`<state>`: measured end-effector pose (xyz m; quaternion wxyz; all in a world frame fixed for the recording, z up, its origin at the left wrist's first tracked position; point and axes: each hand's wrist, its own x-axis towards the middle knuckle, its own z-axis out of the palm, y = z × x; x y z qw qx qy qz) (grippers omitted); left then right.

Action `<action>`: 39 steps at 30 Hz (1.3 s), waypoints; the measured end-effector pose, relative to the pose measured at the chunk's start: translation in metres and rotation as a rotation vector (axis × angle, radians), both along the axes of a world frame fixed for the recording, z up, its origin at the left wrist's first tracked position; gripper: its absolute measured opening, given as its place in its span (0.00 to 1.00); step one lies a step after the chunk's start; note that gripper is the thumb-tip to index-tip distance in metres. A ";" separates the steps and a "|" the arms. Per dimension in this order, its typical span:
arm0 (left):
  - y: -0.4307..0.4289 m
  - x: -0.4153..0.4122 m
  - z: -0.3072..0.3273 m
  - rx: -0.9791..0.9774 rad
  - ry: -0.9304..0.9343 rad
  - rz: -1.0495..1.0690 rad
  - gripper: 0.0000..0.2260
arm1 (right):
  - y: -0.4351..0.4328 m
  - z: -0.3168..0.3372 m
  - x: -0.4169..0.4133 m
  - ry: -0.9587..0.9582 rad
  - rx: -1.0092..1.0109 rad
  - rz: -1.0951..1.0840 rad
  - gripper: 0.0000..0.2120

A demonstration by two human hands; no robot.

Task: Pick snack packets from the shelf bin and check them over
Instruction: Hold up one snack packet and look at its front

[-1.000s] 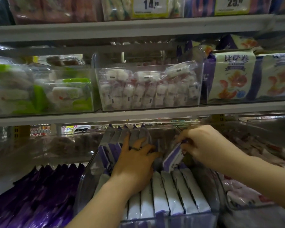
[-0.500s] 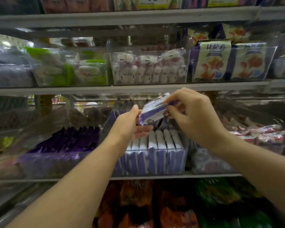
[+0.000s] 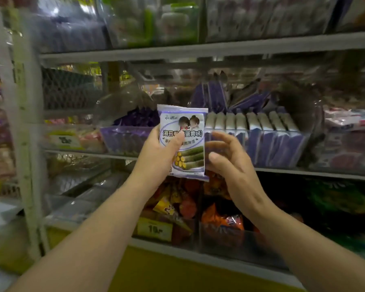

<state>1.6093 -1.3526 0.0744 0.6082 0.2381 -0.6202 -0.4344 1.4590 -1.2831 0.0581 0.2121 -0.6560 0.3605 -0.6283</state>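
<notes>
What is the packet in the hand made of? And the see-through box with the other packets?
The snack packet looks like thin plastic film, glossy and printed: its top edge is a flat crimped seal. The bin looks like hard clear plastic with a shiny finish: the stored packets show through its front wall.

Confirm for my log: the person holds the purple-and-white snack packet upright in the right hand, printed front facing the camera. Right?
No: the head view shows the left hand gripping the snack packet, thumb across its front; the right hand is open beside it. Upright and front facing the camera are correct.
</notes>
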 end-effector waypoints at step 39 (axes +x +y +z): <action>-0.010 0.005 -0.112 0.474 0.084 -0.211 0.17 | -0.052 -0.090 0.007 -0.516 0.620 0.226 0.18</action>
